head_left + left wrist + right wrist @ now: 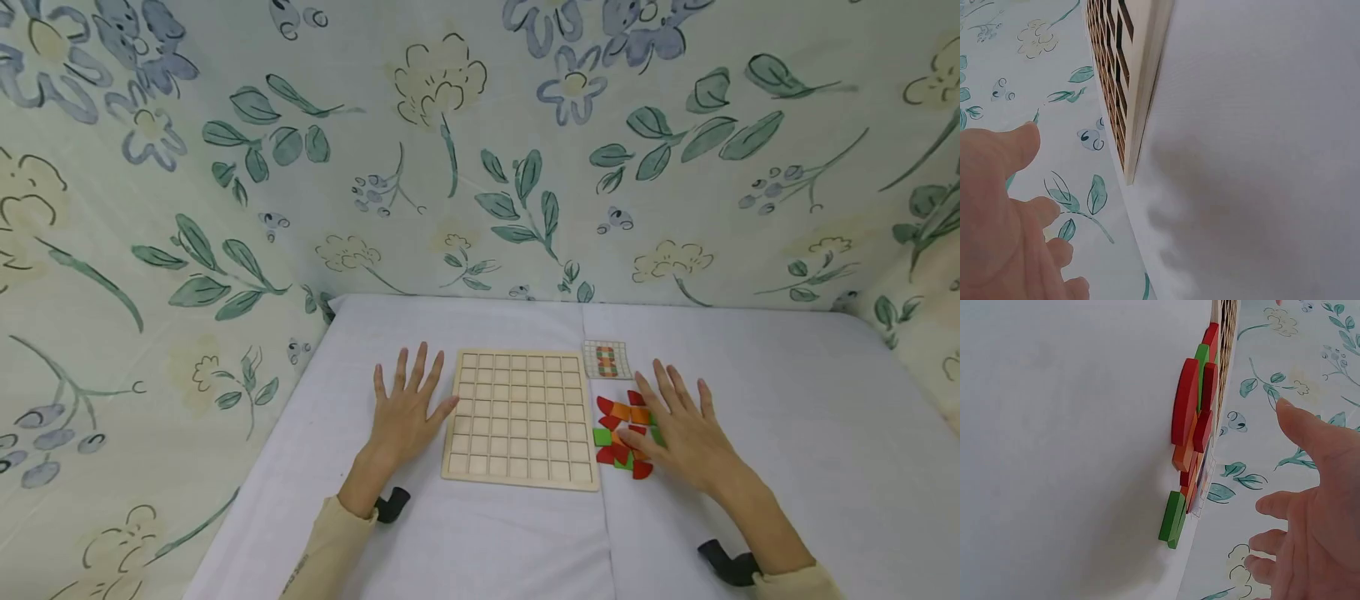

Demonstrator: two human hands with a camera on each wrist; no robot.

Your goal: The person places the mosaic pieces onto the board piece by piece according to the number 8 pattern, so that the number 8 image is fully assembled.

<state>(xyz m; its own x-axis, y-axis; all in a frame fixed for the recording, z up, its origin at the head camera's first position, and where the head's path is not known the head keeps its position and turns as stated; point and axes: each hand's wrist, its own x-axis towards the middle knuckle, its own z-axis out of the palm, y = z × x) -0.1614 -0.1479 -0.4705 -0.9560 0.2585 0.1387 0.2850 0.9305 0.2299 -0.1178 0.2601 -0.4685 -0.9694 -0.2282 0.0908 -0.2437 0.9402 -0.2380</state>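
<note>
A square wooden grid board (519, 418) lies on the white-covered table, its cells bare. My left hand (406, 417) is spread just left of the board, thumb near its edge; in the left wrist view a shadow on the cloth shows the hand raised above it. Over the right side of a cluster of red, orange and green blocks (621, 410) my right hand (687, 442) is held with fingers spread, gripping nothing. In the right wrist view, the red block (1185, 403) stands in front of several others. A small pattern card (607, 360) lies behind the blocks.
White cloth (810, 417) covers the table, with a seam running right of the board. A floral curtain (480, 167) hangs behind the table's far edge and along its left side. Black straps (727, 564) sit at both wrists.
</note>
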